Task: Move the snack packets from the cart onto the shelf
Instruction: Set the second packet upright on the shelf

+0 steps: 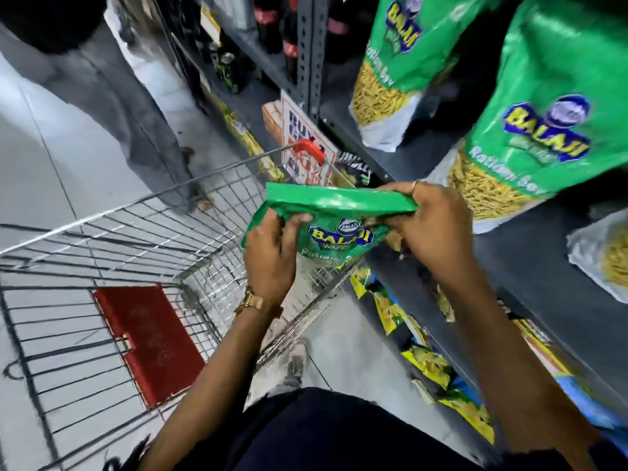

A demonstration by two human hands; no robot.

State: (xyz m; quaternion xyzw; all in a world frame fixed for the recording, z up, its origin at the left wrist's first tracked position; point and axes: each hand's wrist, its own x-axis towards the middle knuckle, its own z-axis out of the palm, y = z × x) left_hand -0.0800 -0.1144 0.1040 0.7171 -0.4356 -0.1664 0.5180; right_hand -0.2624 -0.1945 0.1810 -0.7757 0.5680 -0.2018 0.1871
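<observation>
A green snack packet (334, 212) is held in both hands above the right rim of the wire cart (142, 232). My left hand (270, 256) grips its left side and my right hand (431, 226) pinches its top right corner, close to the edge of the grey shelf (530, 266). On the shelf stand two matching green packets, one at the back (394, 62) and one nearer (543, 107). The cart's basket shows no packets inside; a red flap (149, 341) lies in its child seat.
Another person's legs (112, 107) stand just beyond the cart on the white tiled floor. Lower shelves hold yellow-green packets (428, 362). A promo sign (306, 144) hangs by the shelf upright. Dark bottles (282, 32) fill the shelves further along.
</observation>
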